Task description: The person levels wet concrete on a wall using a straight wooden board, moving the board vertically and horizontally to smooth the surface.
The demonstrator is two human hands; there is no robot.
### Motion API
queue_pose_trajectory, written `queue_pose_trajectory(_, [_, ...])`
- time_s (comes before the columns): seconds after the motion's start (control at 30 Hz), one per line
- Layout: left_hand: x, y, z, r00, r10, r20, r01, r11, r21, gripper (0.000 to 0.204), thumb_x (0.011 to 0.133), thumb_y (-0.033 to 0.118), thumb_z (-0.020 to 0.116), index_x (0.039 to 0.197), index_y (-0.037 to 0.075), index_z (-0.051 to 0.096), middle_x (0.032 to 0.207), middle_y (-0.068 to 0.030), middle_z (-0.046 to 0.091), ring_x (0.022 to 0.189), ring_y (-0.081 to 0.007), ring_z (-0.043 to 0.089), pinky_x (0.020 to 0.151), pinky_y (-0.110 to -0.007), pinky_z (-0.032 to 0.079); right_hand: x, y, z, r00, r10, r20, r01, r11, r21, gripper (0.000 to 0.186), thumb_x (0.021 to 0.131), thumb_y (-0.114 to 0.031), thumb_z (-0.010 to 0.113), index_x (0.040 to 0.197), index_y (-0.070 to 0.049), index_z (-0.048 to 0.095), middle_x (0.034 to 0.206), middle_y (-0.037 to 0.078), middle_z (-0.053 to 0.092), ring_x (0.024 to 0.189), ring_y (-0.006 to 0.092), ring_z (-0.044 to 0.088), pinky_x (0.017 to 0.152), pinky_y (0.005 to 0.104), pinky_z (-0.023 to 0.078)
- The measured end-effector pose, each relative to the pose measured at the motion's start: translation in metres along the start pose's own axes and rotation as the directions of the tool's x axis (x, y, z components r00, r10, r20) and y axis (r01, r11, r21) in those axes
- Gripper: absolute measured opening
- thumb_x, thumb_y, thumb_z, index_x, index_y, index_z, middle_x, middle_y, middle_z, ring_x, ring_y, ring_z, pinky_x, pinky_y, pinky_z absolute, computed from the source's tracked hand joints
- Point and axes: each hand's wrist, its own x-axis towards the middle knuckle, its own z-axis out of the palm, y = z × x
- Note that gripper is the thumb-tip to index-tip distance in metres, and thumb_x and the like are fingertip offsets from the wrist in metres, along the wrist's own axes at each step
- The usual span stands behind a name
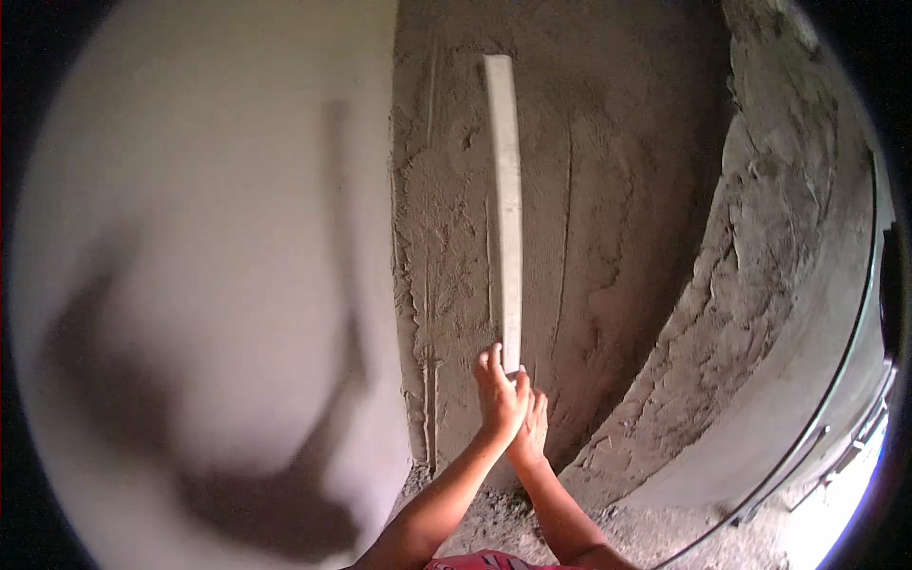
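Note:
A long pale plasterer's straightedge (pixel 509 209) stands almost upright against rough grey plaster (pixel 608 209) on the wall in front of me. My left hand (pixel 501 399) is closed round its lower end, fingers showing on the left side. Close behind and to the right, my right hand (pixel 530 432) is pressed against the same end, partly covered by the left hand, its fingers curled upward. My wrists nearly cross. Vertical ridges and scrape lines mark the plaster on both sides of the straightedge.
A smooth pale wall (pixel 237 190) meets the plaster at the left and carries shadows of my arms and the tool. Rough plaster (pixel 760 218) continues round a corner at the right. A thin dark cable or rod (pixel 841 380) curves beside it. Crumbled mortar (pixel 494 508) lies below.

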Motion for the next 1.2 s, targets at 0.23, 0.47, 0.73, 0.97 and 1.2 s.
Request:
queue_pose_trajectory(0.23, [0.076, 0.044, 0.054, 0.997, 0.078, -0.004, -0.078, 0.989, -0.125, 0.064, 0.087, 0.011, 0.063, 0.142, 0.002, 0.032, 0.127, -0.0262, 0.044, 0.117, -0.044, 0.048, 0.1, -0.05, 0.04, 0.105, 0.035, -0.019, 0.947, -0.108, -0.302, 0.117, 0.993, 0.012, 0.059, 0.082, -0.015, 0.064, 0.134, 0.004, 0.043, 0.121, 0.02, 0.051, 0.112, 0.0378, 0.048, 0.091, 0.0465, 0.048])
queue_pose_trajectory(0.47, [0.171, 0.07, 0.066, 0.946, 0.297, 0.129, -0.227, 0.893, -0.388, 0.065, 0.088, 0.012, 0.064, 0.145, 0.003, 0.034, 0.124, -0.0217, 0.05, 0.114, -0.037, 0.052, 0.102, -0.046, 0.04, 0.232, 0.051, -0.047, 0.88, 0.042, -0.474, 0.006, 0.995, 0.097, 0.044, 0.087, -0.015, 0.062, 0.125, 0.001, 0.047, 0.119, 0.022, 0.051, 0.108, 0.0391, 0.052, 0.09, 0.0467, 0.048])
queue_pose_trajectory(0.73, [0.125, -0.04, 0.014, 0.92, 0.317, 0.232, -0.209, 0.895, -0.394, 0.062, 0.092, 0.022, 0.064, 0.144, 0.002, 0.036, 0.13, -0.0225, 0.053, 0.121, -0.0381, 0.051, 0.103, -0.048, 0.038, 0.343, 0.043, -0.084, 0.763, -0.004, -0.647, -0.038, 0.998, -0.051, 0.051, 0.085, -0.007, 0.063, 0.131, 0.001, 0.042, 0.115, 0.024, 0.049, 0.11, 0.0424, 0.05, 0.092, 0.0471, 0.046])
queue_pose_trajectory(0.97, [0.017, -0.187, -0.058, 0.866, -0.012, 0.5, 0.09, 0.987, -0.133, 0.062, 0.09, 0.018, 0.066, 0.143, 0.005, 0.039, 0.12, -0.017, 0.058, 0.111, -0.0293, 0.055, 0.098, -0.041, 0.043, 0.415, 0.046, -0.127, 0.649, 0.031, -0.76, -0.106, 0.993, -0.05, 0.047, 0.09, -0.015, 0.062, 0.129, 0.0, 0.042, 0.113, 0.024, 0.051, 0.106, 0.044, 0.054, 0.086, 0.0486, 0.048])
queue_pose_trajectory(1.2, [-0.052, -0.249, -0.125, 0.753, -0.332, 0.568, 0.481, 0.867, -0.132, 0.06, 0.094, 0.017, 0.063, 0.145, 0.003, 0.035, 0.12, -0.0174, 0.06, 0.11, -0.0297, 0.058, 0.093, -0.04, 0.048, 0.462, 0.056, -0.146, 0.638, 0.02, -0.77, -0.14, 0.986, -0.09, 0.046, 0.09, -0.019, 0.062, 0.13, -0.004, 0.043, 0.118, 0.022, 0.05, 0.112, 0.0418, 0.052, 0.09, 0.0492, 0.049])
